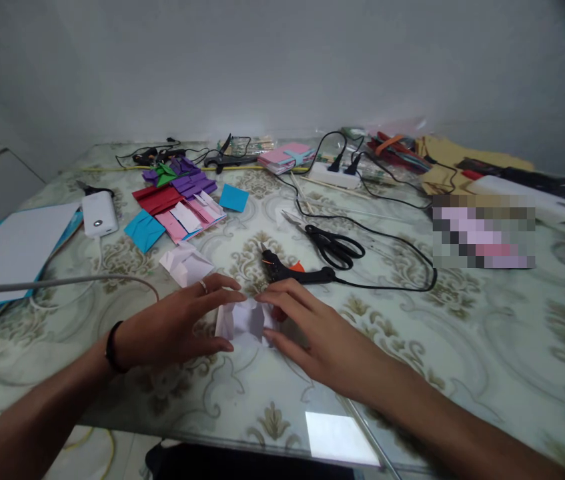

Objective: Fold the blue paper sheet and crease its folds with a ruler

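Observation:
A white folded paper piece (248, 321), with raised sides, lies on the table between my two hands. My left hand (182, 323) has its fingers and thumb curved about the paper's left side. On the right side, the fingers and thumb of my right hand (305, 327) pinch its edge. Just beyond the left fingers rests another white folded paper (186, 264). A black glue gun (295, 270) with an orange trigger lies beyond my right hand. Behind it are black-handled scissors (335, 245), their blades pointing left.
Red, purple, green, pink and blue folded papers (155, 200) are grouped at back left. A white power bank (100, 215) stands by a paper stack (17, 247). Cords run from a power strip (335, 176). Brown paper (462, 157) and a blurred-out patch (482, 230) are at right.

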`<state>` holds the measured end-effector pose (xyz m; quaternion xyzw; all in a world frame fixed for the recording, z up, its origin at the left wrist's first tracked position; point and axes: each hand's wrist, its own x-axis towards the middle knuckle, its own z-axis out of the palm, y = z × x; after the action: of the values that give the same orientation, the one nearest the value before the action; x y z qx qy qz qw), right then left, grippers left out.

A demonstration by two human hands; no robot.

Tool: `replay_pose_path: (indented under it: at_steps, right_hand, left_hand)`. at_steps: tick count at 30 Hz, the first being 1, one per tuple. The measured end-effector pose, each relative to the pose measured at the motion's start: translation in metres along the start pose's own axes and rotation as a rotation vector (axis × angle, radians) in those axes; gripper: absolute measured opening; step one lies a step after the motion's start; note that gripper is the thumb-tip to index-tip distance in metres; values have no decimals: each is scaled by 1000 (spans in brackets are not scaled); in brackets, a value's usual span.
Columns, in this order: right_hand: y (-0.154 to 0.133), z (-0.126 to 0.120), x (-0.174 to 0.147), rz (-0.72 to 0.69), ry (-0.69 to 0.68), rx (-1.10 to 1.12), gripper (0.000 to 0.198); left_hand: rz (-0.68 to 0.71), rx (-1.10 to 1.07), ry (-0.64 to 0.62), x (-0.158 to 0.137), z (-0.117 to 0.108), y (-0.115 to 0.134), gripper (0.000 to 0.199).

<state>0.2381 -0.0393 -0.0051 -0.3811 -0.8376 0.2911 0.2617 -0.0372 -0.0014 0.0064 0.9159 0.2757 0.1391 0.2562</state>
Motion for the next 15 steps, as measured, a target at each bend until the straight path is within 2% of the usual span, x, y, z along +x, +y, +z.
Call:
replay_pose_path:
  at_steps: [9, 12, 15]
  right_hand:
    - [3, 2, 1, -19, -2, 5, 23]
    - [3, 2, 1, -17, -11, 8, 15]
    - [4, 3, 1, -23, -16, 15, 15]
  left_hand:
    - [-29, -75, 40, 5, 1, 1, 30]
    - [-40, -71, 51, 6, 5, 0, 32]
    - [-83, -58, 50, 6, 10, -1, 41]
